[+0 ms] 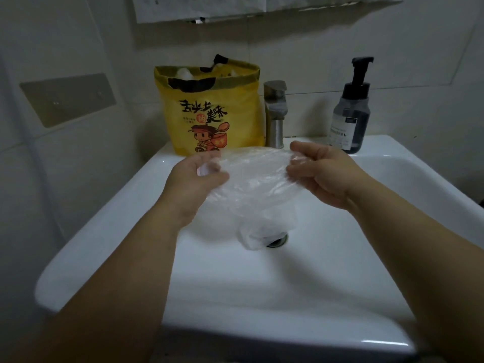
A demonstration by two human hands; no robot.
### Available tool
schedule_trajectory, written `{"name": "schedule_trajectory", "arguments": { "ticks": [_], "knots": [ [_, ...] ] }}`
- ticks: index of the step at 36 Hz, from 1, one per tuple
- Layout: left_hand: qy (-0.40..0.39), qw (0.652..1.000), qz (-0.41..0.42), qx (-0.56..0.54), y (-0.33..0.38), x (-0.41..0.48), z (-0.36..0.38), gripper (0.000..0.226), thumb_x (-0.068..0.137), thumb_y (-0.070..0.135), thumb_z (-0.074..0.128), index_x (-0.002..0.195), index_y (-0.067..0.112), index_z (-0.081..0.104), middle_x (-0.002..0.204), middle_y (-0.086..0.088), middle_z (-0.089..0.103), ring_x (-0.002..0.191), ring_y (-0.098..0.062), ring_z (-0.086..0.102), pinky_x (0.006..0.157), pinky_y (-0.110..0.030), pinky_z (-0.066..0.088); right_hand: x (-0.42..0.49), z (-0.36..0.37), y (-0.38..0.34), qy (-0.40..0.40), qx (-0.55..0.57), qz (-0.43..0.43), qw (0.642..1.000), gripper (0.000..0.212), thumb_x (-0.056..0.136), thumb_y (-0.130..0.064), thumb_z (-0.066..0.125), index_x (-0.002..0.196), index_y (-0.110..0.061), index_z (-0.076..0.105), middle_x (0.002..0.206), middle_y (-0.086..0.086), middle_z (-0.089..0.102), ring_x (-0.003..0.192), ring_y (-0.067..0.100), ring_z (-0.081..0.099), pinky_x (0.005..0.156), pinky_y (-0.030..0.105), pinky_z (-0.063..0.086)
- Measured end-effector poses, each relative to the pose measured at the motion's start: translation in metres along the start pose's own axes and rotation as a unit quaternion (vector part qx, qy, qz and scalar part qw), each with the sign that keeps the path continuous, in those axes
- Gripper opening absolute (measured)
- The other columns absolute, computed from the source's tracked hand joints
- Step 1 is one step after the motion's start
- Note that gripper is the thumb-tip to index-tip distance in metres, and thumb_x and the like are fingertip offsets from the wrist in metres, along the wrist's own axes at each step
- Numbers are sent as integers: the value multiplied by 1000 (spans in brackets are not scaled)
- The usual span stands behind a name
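Currently the left hand (193, 176) and the right hand (322, 174) hold a clear plastic bag (251, 179) stretched between them above the sink (235, 284), each grip pinching one end, its lower part sagging over the drain (277, 241). At the sink's back edge a yellow bag (212, 108) stands left of the faucet (275, 113), a pump bottle (351, 113) toward the right corner.

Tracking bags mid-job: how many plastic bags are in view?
2. A clear thin plastic bag held by left hand and right hand over the white sink; a yellow printed plastic bag standing left of the metal tap. Others may be hidden.
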State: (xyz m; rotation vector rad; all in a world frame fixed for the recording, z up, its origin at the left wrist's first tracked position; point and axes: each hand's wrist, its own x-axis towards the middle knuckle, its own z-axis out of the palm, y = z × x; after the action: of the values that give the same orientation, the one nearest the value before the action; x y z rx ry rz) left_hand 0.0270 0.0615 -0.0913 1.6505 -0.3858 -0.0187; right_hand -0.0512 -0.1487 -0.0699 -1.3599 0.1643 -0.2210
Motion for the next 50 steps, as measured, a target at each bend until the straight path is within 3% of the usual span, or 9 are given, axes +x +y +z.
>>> {"name": "schedule_trajectory", "arguments": {
  "ticks": [4,10,17,23,29,34,39,46,50],
  "knots": [
    [31,983,51,172,-6,-2,0,38,79,14,78,114,24,64,95,11,58,86,-1,55,66,-1,39,2,-5,4,34,-188,-35,981,63,78,7,71,136,-7,50,107,5,61,95,16,62,87,27,52],
    [80,968,72,225,-8,1,-4,18,80,23,78,91,16,66,104,-4,61,89,-14,55,64,-10,38,2,-5,8,75,-332,-66,938,12,87,-25,69,93,-16,67,91,5,67,80,21,61,74,34,54],
    [0,997,-29,-66,10,-2,2,10,87,12,68,93,19,68,99,-4,72,97,-23,68,92,-40,52,7,-5,3,62,-68,-49,995,19,97,-23,52,110,-9,58,111,7,62,107,24,60,99,43,48],
    [35,999,-5,27,7,-7,9,5,96,25,59,96,20,60,80,3,59,63,-11,56,45,-19,46,6,1,3,90,-18,-70,993,24,99,-19,48,118,-5,54,108,13,61,93,24,65,67,29,60],
    [-63,981,-162,-85,16,-9,6,60,66,64,66,115,30,57,113,0,65,93,-22,67,55,-25,54,8,1,4,121,-35,-82,989,24,99,-19,49,118,-5,55,105,13,61,88,24,65,63,26,59],
    [-168,953,-239,-81,13,-12,4,36,66,23,73,95,5,63,71,-5,71,62,-11,69,53,-18,56,10,0,6,133,-42,-83,987,24,99,-19,49,119,-7,55,113,12,61,98,26,65,74,34,59],
    [-96,953,-209,-196,16,-5,-3,10,89,0,59,80,6,59,55,0,61,47,-3,57,44,-10,48,11,-5,3,153,-16,-76,985,22,99,-16,49,116,-5,55,108,13,61,92,24,65,67,28,59],
    [31,940,-159,-302,8,8,-11,13,95,8,55,100,19,62,89,4,68,87,-11,64,81,-39,53,1,-7,-4,-51,-31,13,998,15,88,-6,62,103,-7,60,84,10,57,70,16,56,65,26,58],
    [10,944,-92,-318,4,11,-10,32,99,5,48,130,8,55,123,-11,65,103,-21,68,74,-31,58,-4,-3,-2,-140,-116,125,975,20,85,-1,64,104,0,61,74,7,62,63,14,60,62,25,58]
  ]
}}
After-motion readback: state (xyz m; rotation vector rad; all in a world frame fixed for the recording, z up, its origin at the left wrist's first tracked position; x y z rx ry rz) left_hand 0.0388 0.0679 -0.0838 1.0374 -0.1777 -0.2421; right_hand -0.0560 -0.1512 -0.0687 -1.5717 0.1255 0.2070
